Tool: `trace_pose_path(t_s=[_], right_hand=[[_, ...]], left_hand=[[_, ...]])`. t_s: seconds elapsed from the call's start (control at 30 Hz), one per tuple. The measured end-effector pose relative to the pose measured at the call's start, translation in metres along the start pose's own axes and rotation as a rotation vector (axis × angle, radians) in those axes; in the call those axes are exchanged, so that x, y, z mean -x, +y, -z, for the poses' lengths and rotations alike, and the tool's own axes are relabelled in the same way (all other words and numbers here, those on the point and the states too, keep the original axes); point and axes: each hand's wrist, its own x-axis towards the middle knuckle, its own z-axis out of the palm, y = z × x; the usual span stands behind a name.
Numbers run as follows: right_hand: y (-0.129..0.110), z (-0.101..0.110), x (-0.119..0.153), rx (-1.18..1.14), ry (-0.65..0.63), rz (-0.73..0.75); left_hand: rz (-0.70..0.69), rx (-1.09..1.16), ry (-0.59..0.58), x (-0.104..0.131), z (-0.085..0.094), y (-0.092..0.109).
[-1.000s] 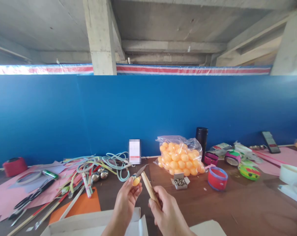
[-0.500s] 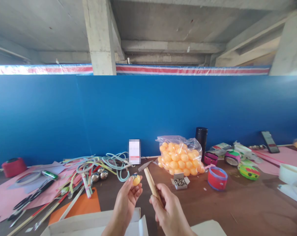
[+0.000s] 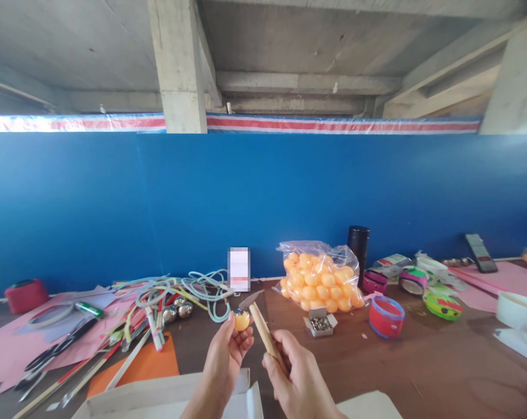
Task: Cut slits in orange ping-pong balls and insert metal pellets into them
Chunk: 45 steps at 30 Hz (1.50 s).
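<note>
My left hand [image 3: 228,349] holds an orange ball [image 3: 242,322] between its fingers, with small dark and shiny bits on the ball's top. My right hand [image 3: 294,366] is wrapped round the wooden handle of a hammer [image 3: 264,330], whose metal head is just above and right of the ball. Whether the head touches the ball I cannot tell. A small open box of metal pieces [image 3: 320,323] stands on the brown table [image 3: 355,355] to the right. Behind it lies a clear plastic bag of orange balls [image 3: 320,279].
Cords [image 3: 206,288], sticks, scissors [image 3: 58,349] and pink paper lie at the left. A white cardboard box [image 3: 159,396] is at the near edge. Tape rolls [image 3: 386,317], a black cylinder [image 3: 358,250] and a phone [image 3: 480,252] stand at the right.
The hammer and my right hand have moved slightly left, bringing the hammer head closer to the ball. My left hand has barely moved.
</note>
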Motion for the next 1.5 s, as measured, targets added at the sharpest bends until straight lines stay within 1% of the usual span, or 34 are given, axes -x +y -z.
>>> trace_pose_path(t_s=[0.13, 0.27, 0.5, 0.7, 0.87, 1.07, 1.17, 1.3, 1.5], right_hand=[[-0.0005, 0.0014, 0.0001, 0.044, -0.042, 0.002], [-0.0014, 0.0044, -0.0007, 0.037, -0.014, -0.012], [-0.0016, 0.0052, -0.0022, 0.056, -0.054, -0.046], [-0.001, 0.0049, -0.0009, 0.032, -0.036, -0.044], [0.0004, 0.005, -0.0013, 0.005, -0.037, -0.049], [0.0, 0.0058, -0.0015, 0.018, -0.027, -0.037], [-0.0001, 0.0051, -0.0014, 0.016, -0.036, -0.034], [-0.0006, 0.0052, -0.0021, 0.019, -0.054, -0.064], [0.0022, 0.0042, -0.0012, 0.002, -0.056, -0.068]], left_hand=[[-0.011, 0.006, 0.001, 0.0013, 0.0002, 0.0], [-0.002, -0.018, 0.0, 0.0033, -0.0015, 0.0017], [-0.018, 0.006, 0.007, -0.0005, 0.0007, 0.0012], [-0.046, -0.01, -0.008, -0.0002, 0.0018, -0.0002], [-0.057, -0.006, 0.01, -0.0014, 0.0024, -0.0003], [-0.062, 0.005, -0.015, -0.0013, 0.003, -0.0013], [-0.066, 0.005, 0.003, -0.0024, 0.0043, -0.0028], [-0.066, 0.006, -0.012, -0.0044, 0.006, -0.0038], [-0.065, -0.013, -0.02, -0.0049, 0.0062, -0.0036]])
